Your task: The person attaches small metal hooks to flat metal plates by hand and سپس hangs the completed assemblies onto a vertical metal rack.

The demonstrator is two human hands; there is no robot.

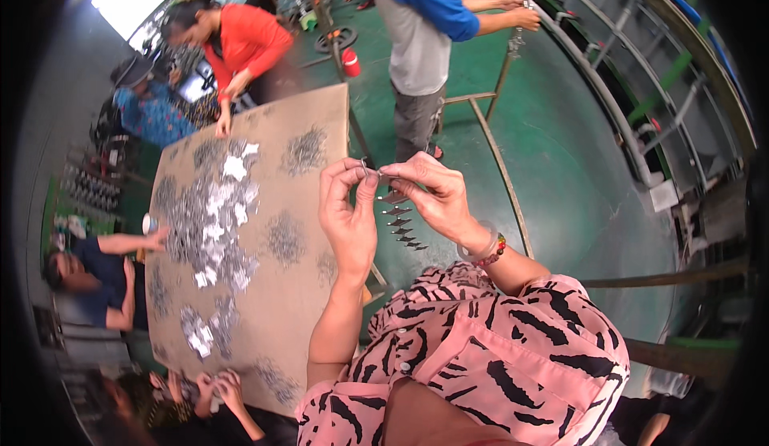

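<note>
My left hand point(346, 206) and my right hand point(428, 194) meet in front of my chest, fingertips pinched together on a small metal piece point(370, 169). A short string of small dark metal pieces point(400, 223) hangs below my right hand. Both hands sit just off the right edge of a brown board table point(308, 126). Piles of small shiny metal parts point(210, 218) cover that table to my left. My sleeves are pink with black stripes, and a beaded bracelet is on my right wrist.
Other people sit around the table: one in red point(244, 42) at the far end, one in dark blue point(100, 266) at the left, another's hands point(216, 386) at the near corner. A person in blue and grey point(420, 38) stands at a metal rack point(577, 62) on green floor.
</note>
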